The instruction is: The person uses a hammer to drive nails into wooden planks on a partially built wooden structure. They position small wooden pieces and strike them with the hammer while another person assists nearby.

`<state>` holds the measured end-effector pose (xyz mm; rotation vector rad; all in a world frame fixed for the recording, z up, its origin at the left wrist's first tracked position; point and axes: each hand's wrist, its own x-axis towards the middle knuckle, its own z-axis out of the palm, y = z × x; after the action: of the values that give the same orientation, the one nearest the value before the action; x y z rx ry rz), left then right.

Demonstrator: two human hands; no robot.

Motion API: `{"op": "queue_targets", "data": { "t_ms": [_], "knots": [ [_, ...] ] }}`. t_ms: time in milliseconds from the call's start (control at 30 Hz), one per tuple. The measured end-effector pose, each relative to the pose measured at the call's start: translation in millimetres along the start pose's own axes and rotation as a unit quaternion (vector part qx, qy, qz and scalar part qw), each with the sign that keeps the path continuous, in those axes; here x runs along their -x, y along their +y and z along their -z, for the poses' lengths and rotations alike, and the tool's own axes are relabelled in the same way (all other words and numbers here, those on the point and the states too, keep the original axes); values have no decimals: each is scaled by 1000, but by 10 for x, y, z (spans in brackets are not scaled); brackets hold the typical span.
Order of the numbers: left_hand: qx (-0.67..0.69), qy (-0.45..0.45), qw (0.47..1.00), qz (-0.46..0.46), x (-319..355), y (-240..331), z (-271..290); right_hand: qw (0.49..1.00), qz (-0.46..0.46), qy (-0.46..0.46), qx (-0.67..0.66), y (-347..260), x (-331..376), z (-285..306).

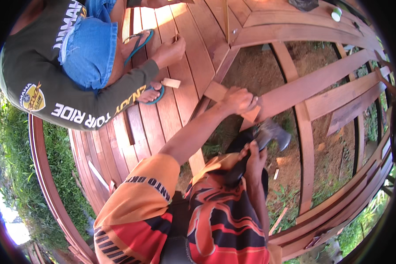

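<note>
Short board (252, 113): clasped from above by the left grip (239, 100), beside the open joist frame (305, 149). Metal-headed tool (273, 134): held by the right grip (254, 160), fingers closed round the handle, just nearer the wearer than the short board. Plank decking (154, 127): laid left of the short board. Small wooden block (171, 82): placed on the decking, farther left of the short board. Co-worker's hand (170, 51): seen beyond the block, left of the short board.

A head-worn fisheye camera looks steeply down, close above the left hand (239, 100) and right hand (255, 160), wide enough to take in deck (152, 125) at the left and open frame (305, 149) at the right; straight edges bow toward the round rim.
</note>
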<state>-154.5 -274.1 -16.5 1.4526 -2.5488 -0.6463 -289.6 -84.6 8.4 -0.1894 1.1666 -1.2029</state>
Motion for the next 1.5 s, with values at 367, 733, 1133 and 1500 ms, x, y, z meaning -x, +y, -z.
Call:
{"op": "queue_targets", "data": {
  "t_ms": [367, 733, 1133, 1500],
  "knots": [
    [12, -61, 998, 31, 42, 60, 71, 1000, -5, -17, -2, 158, 65, -46],
    [-14, -54, 998, 24, 5, -29, -50, 915, 317, 242, -59, -1718, -126, 1295],
    [-30, 42, 996, -73, 101, -79, -113, 1000, 2, 4, 2, -100, 15, -129],
    [-44, 129, 986, -94, 82, -188, -405, 1000, 13, 15, -9, -21, 164, -58]
  ]
}}
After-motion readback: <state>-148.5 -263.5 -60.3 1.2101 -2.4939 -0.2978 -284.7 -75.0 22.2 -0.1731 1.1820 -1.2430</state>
